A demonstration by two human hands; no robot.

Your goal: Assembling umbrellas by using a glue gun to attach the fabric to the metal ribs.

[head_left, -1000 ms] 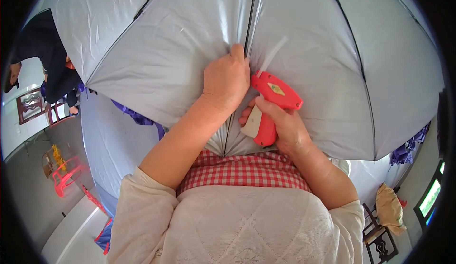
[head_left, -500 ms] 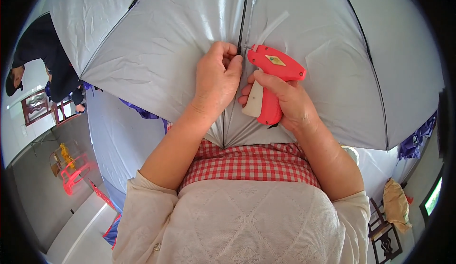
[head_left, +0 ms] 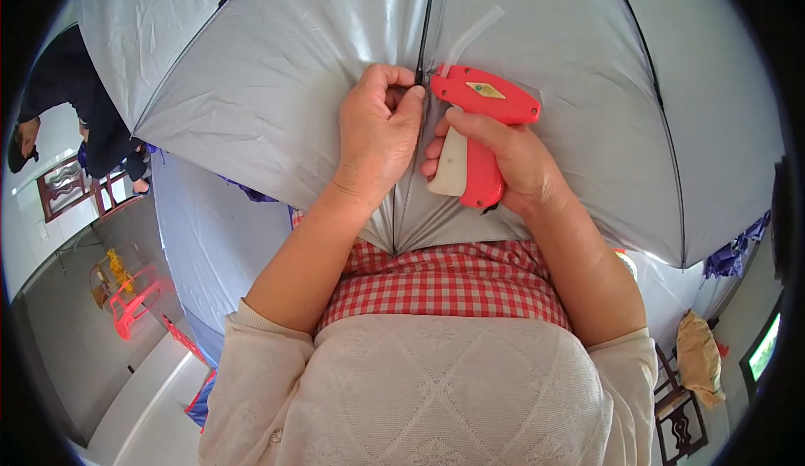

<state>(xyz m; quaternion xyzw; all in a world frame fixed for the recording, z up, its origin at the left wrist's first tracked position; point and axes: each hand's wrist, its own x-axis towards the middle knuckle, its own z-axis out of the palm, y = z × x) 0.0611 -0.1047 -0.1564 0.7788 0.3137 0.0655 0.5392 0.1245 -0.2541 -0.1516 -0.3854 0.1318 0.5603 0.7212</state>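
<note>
Left hand (head_left: 369, 143) pinching the black rib (head_left: 427, 22), which runs near to far along the silver umbrella canopy (head_left: 277, 106); just right, the right hand (head_left: 516, 160) wraps the red tagging gun (head_left: 485, 97), aimed leftward at the rib, contact hard to make out.

Grey floor (head_left: 63, 344), red plastic chair (head_left: 123, 325) at left — dark wooden furniture (head_left: 688, 427), bright window (head_left: 763, 354) at right
</note>
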